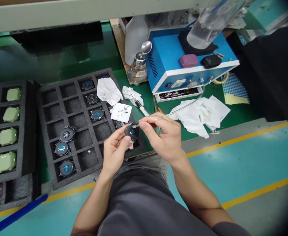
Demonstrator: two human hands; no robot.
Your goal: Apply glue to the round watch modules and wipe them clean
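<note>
Two hands busy over the near right corner of the foam tray [85, 136]: left hand [115, 149] grips a watch body [132, 131] by its edge, right hand [164, 134] pinches a thin nozzle [135, 126] at its rim (can't tell from here if it touches). Hands close, not touching. Clear tube [186, 105] runs right of the tray to a blue machine [168, 49]. Clutter: white wipe [108, 90] and stained pad [121, 112] lie across the tray's right-hand pockets, partly hiding what's under. Beyond the tray's right edge: syringe [142, 108], liquid jar [137, 72], crumpled wipes [202, 113] below the tube. Green cases [8, 136] left of the tray.
</note>
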